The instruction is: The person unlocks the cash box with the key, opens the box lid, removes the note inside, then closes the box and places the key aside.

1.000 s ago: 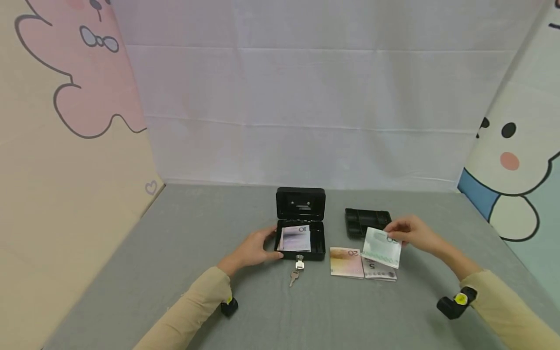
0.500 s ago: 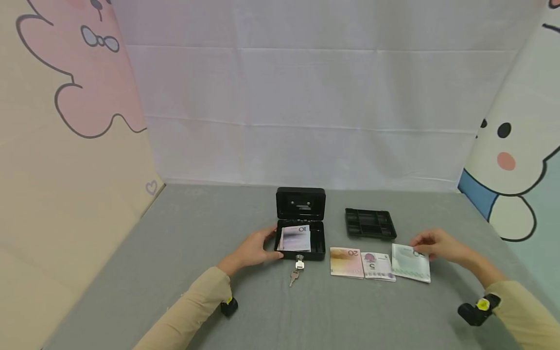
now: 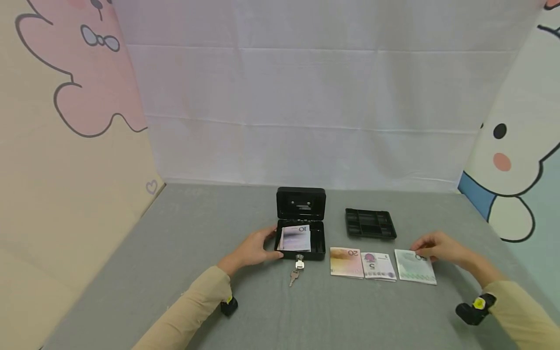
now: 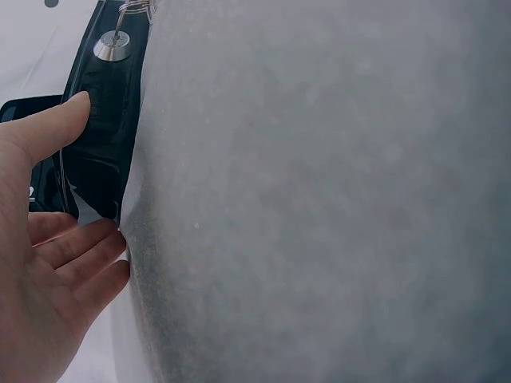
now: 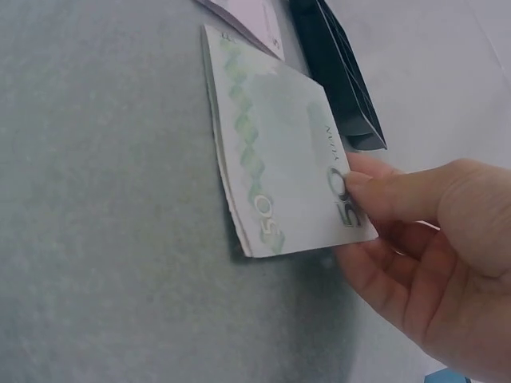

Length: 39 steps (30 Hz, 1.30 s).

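A black cash box [image 3: 323, 243] stands with its lid raised, a purple 10 banknote [image 3: 297, 239] on top of the notes inside. My left hand [image 3: 250, 249] holds the box's left front corner, thumb on the front beside the lock [image 4: 112, 46] and fingers along the side. At the right, my right hand [image 3: 444, 250] pinches the edge of a folded green 50 banknote [image 5: 275, 152], thumb on top and fingers beneath. It is low over the table, right of a folded purple 5 banknote [image 3: 378, 266] and a folded 20 banknote [image 3: 346, 262].
A black compartment tray [image 3: 371, 224] lies behind the banknotes. Keys [image 3: 295, 277] hang from the lock at the front of the box. Grey cloth covers the table [image 3: 306, 321], with a white curtain [image 3: 306, 97] behind and printed panels at both sides.
My right hand has carried the green 50 banknote rightward off the 5 banknote and lowered it toward the table. My left hand has stayed at the cash box.
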Each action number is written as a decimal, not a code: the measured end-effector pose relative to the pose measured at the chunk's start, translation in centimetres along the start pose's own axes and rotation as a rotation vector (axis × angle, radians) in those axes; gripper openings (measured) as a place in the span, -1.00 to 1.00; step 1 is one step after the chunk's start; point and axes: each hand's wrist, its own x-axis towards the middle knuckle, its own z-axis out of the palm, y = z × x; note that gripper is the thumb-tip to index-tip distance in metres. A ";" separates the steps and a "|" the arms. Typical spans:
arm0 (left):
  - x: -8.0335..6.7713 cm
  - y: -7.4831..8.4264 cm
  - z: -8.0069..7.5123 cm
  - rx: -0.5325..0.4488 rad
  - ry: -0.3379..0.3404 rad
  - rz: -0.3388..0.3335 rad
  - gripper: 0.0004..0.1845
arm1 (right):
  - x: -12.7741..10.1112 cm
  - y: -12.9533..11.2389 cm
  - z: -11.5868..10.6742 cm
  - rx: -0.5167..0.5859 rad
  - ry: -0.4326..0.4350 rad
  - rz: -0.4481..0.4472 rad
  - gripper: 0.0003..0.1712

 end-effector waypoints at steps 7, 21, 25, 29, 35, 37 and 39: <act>0.0 0.1 -0.1 -0.009 -0.001 0.005 -0.13 | 0.1 0.4 0.5 -0.027 0.008 -0.028 -0.75; 0.0 0.1 -0.2 -0.008 -0.001 0.014 -0.12 | 0.1 0.0 0.9 -0.024 0.080 -0.053 -0.72; 0.0 0.1 -0.2 -0.014 0.001 0.020 -0.12 | 0.1 -1.7 1.1 -0.083 0.149 -0.049 -0.69; 0.0 0.1 -0.1 -0.020 0.004 0.016 -0.12 | 0.7 -4.4 1.8 -0.147 0.191 -0.047 -0.62; 0.0 0.0 -0.1 0.003 0.011 0.012 -0.12 | 2.7 -8.5 4.0 -0.123 0.155 -0.147 -0.63; 0.0 0.0 0.0 0.015 0.012 0.008 -0.12 | 3.4 -9.8 4.9 -0.093 0.126 -0.197 -0.65; 0.0 0.0 0.0 0.017 0.013 0.006 -0.13 | 4.1 -10.9 5.8 -0.078 0.102 -0.240 -0.66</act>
